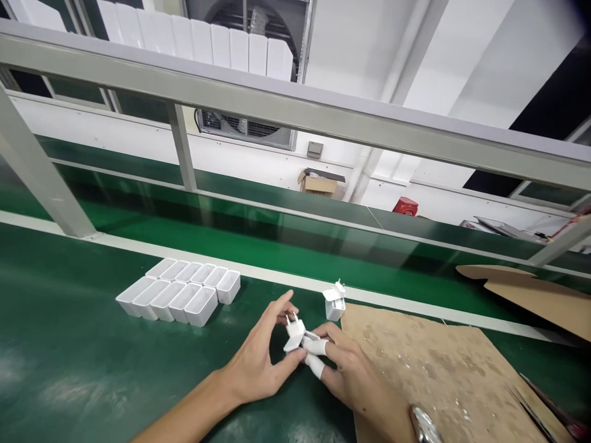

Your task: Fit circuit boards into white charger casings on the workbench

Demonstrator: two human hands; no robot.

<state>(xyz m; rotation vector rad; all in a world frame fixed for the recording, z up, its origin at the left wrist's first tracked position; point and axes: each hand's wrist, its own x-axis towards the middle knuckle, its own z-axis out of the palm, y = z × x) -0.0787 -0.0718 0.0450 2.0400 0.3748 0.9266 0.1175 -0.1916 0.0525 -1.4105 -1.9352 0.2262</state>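
My left hand (pixel 258 360) and my right hand (pixel 353 375) meet over the green work surface (pixel 69 344). Together they pinch a small white plug piece (pixel 294 332) with two metal pins pointing up. White finger cots cover two fingertips of my right hand. A second white plug piece (pixel 334 301) stands on the surface just beyond my right hand, at the edge of a brown cardboard sheet (pixel 438 369). To the left lie several open white plastic shells (pixel 180 294) in two neat rows.
A green conveyor belt (pixel 277 240) runs across behind the work surface, under a grey metal frame rail (pixel 295 111). More cardboard (pixel 535 292) lies at the right. Tweezers (pixel 530 409) rest on the cardboard sheet at lower right.
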